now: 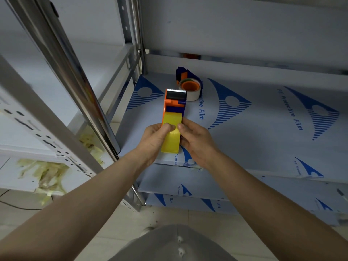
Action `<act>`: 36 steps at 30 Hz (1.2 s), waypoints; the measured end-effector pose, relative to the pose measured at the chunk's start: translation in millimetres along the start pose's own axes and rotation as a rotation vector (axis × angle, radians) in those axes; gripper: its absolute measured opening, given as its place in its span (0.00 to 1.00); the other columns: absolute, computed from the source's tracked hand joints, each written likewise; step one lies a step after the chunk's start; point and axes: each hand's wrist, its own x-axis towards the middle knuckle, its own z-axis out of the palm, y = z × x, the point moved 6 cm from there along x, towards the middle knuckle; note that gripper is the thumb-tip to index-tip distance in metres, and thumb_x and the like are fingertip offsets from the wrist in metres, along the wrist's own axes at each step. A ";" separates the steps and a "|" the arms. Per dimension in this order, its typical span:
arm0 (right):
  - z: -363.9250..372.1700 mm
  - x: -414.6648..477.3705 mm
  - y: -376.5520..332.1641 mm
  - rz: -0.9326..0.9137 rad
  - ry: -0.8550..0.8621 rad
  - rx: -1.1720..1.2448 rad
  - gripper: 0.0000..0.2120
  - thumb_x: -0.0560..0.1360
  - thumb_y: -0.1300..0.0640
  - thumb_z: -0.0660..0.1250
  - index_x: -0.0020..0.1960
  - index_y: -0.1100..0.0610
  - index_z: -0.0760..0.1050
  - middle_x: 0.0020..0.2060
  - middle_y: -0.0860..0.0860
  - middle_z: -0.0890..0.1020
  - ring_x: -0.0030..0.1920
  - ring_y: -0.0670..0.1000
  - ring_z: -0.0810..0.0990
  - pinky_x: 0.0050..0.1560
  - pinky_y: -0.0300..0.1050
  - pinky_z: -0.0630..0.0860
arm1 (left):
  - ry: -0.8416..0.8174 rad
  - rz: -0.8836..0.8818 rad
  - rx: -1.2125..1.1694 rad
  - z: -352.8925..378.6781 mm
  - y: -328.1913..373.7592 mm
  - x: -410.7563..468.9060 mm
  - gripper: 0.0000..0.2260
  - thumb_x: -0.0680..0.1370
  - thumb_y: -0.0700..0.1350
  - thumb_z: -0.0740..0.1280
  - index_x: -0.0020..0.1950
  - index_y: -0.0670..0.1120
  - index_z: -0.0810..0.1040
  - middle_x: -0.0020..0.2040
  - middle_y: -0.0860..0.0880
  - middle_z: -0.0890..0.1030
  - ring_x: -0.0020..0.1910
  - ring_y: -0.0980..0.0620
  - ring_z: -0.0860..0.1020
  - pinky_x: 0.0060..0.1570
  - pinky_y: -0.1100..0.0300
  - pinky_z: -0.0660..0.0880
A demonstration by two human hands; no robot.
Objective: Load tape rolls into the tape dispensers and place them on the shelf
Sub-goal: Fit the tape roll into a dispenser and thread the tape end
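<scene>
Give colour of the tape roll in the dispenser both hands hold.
Yellow tape roll, in the orange-and-blue dispenser; head view shows it best.

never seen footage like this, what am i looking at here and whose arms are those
There is no machine here. This single picture comes from a camera worn on a person's head, looking down at their own bare arms. The left hand and right hand both grip an orange and blue tape dispenser loaded with a yellow tape roll, over a blue-printed shelf. Further back on the shelf lies a second dispenser with a pale tape roll.
</scene>
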 end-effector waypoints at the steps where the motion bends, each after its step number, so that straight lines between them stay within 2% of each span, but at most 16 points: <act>1: 0.3 -1.4 0.6 -0.021 -0.021 -0.016 0.13 0.79 0.61 0.61 0.61 0.51 0.74 0.54 0.51 0.81 0.58 0.52 0.79 0.61 0.50 0.75 | 0.012 0.000 0.005 0.2 0.4 -0.2 0.04 0.77 0.41 0.63 0.43 0.43 0.76 0.39 0.45 0.79 0.38 0.49 0.78 0.37 0.59 0.77; 3: 0.7 -3.6 0.8 -0.047 -0.043 -0.037 0.15 0.78 0.62 0.61 0.62 0.49 0.73 0.53 0.48 0.81 0.58 0.50 0.79 0.62 0.48 0.75 | 0.024 -0.002 0.015 0.1 1.5 -0.4 0.04 0.77 0.42 0.64 0.42 0.43 0.76 0.39 0.45 0.79 0.37 0.50 0.78 0.35 0.61 0.77; 6: 0.5 -5.4 1.2 -0.071 -0.052 -0.079 0.20 0.78 0.63 0.62 0.69 0.53 0.68 0.54 0.46 0.80 0.59 0.48 0.78 0.63 0.47 0.74 | 0.045 -0.032 0.021 0.6 3.8 0.3 0.05 0.77 0.43 0.64 0.43 0.43 0.75 0.39 0.45 0.79 0.37 0.51 0.78 0.31 0.64 0.77; 9: 0.5 -7.6 2.0 -0.094 -0.055 -0.134 0.22 0.77 0.62 0.64 0.70 0.53 0.67 0.54 0.44 0.81 0.59 0.47 0.78 0.62 0.46 0.74 | 0.092 -0.072 0.035 0.2 3.9 1.7 0.07 0.75 0.46 0.65 0.47 0.43 0.76 0.43 0.44 0.80 0.39 0.49 0.78 0.38 0.59 0.76; 12: 0.2 -11.0 0.8 -0.112 -0.056 -0.164 0.24 0.77 0.62 0.64 0.71 0.52 0.65 0.52 0.42 0.80 0.56 0.43 0.79 0.57 0.38 0.76 | 0.112 -0.102 0.062 1.0 5.2 0.9 0.11 0.74 0.49 0.65 0.51 0.43 0.75 0.47 0.44 0.79 0.44 0.48 0.78 0.44 0.56 0.76; 15: 1.3 -12.3 1.0 -0.118 -0.065 -0.177 0.25 0.77 0.63 0.64 0.72 0.52 0.64 0.54 0.42 0.80 0.56 0.42 0.79 0.56 0.37 0.76 | 0.115 -0.112 0.050 2.6 9.4 -0.9 0.06 0.75 0.48 0.65 0.44 0.47 0.73 0.42 0.47 0.78 0.40 0.50 0.76 0.40 0.59 0.74; 17: 1.9 -12.6 0.8 -0.122 -0.066 -0.191 0.25 0.77 0.63 0.64 0.72 0.52 0.64 0.56 0.45 0.80 0.57 0.43 0.78 0.57 0.38 0.76 | 0.125 -0.110 0.044 4.0 11.6 -2.2 0.07 0.75 0.48 0.65 0.40 0.48 0.70 0.39 0.48 0.76 0.37 0.52 0.75 0.37 0.60 0.73; 20: 1.7 -12.4 0.2 -0.122 -0.068 -0.193 0.26 0.77 0.63 0.64 0.72 0.53 0.64 0.60 0.49 0.79 0.59 0.44 0.78 0.57 0.38 0.76 | 0.141 -0.117 0.048 5.3 14.2 -4.5 0.08 0.76 0.48 0.65 0.40 0.47 0.69 0.38 0.49 0.75 0.36 0.53 0.74 0.34 0.61 0.72; 23: 1.6 -13.1 1.0 -0.116 -0.074 -0.211 0.26 0.77 0.63 0.64 0.73 0.52 0.63 0.60 0.47 0.79 0.60 0.45 0.77 0.59 0.40 0.75 | 0.152 -0.133 0.056 6.4 16.2 -6.7 0.08 0.76 0.48 0.65 0.46 0.45 0.69 0.38 0.49 0.74 0.36 0.53 0.73 0.32 0.61 0.70; 26: 2.4 -14.1 -0.2 -0.107 -0.090 -0.248 0.25 0.77 0.62 0.65 0.72 0.53 0.64 0.59 0.48 0.79 0.59 0.46 0.78 0.59 0.42 0.76 | 0.160 -0.128 0.065 6.1 16.2 -7.5 0.09 0.77 0.48 0.64 0.40 0.47 0.68 0.37 0.50 0.73 0.35 0.54 0.73 0.30 0.62 0.69; 27: 2.1 -14.3 -3.8 -0.106 -0.091 -0.282 0.24 0.76 0.62 0.65 0.71 0.53 0.66 0.57 0.48 0.80 0.57 0.47 0.79 0.58 0.42 0.76 | 0.163 -0.125 0.068 6.0 15.5 -7.5 0.08 0.77 0.48 0.64 0.40 0.47 0.69 0.38 0.50 0.74 0.35 0.54 0.73 0.31 0.62 0.69; 29: -1.0 -12.1 -15.7 -0.131 -0.056 -0.414 0.19 0.74 0.59 0.68 0.64 0.54 0.73 0.50 0.47 0.82 0.52 0.46 0.81 0.56 0.44 0.78 | 0.192 -0.115 0.059 4.8 14.7 -6.9 0.08 0.76 0.49 0.65 0.47 0.45 0.72 0.39 0.50 0.74 0.36 0.55 0.73 0.31 0.62 0.70; 31: -8.5 -6.9 -30.3 -0.216 0.054 -0.626 0.16 0.72 0.54 0.71 0.59 0.53 0.77 0.47 0.46 0.80 0.47 0.44 0.79 0.50 0.38 0.76 | 0.219 -0.102 0.067 5.4 14.3 -6.2 0.10 0.76 0.50 0.65 0.51 0.44 0.71 0.38 0.50 0.74 0.36 0.56 0.73 0.31 0.62 0.69; 33: -12.4 -1.9 -42.8 -0.323 0.131 -0.783 0.17 0.72 0.52 0.71 0.60 0.53 0.76 0.51 0.49 0.77 0.46 0.42 0.76 0.46 0.30 0.70 | 0.253 -0.082 0.081 6.7 14.2 -5.8 0.10 0.76 0.50 0.65 0.49 0.45 0.71 0.37 0.51 0.73 0.35 0.56 0.71 0.32 0.62 0.68; 36: -4.8 4.6 -56.5 -0.438 0.077 -0.918 0.14 0.75 0.59 0.67 0.61 0.57 0.77 0.54 0.52 0.76 0.46 0.41 0.73 0.46 0.25 0.68 | 0.289 -0.058 0.088 7.2 13.2 -5.8 0.10 0.76 0.50 0.65 0.40 0.47 0.71 0.35 0.51 0.72 0.35 0.56 0.70 0.35 0.62 0.68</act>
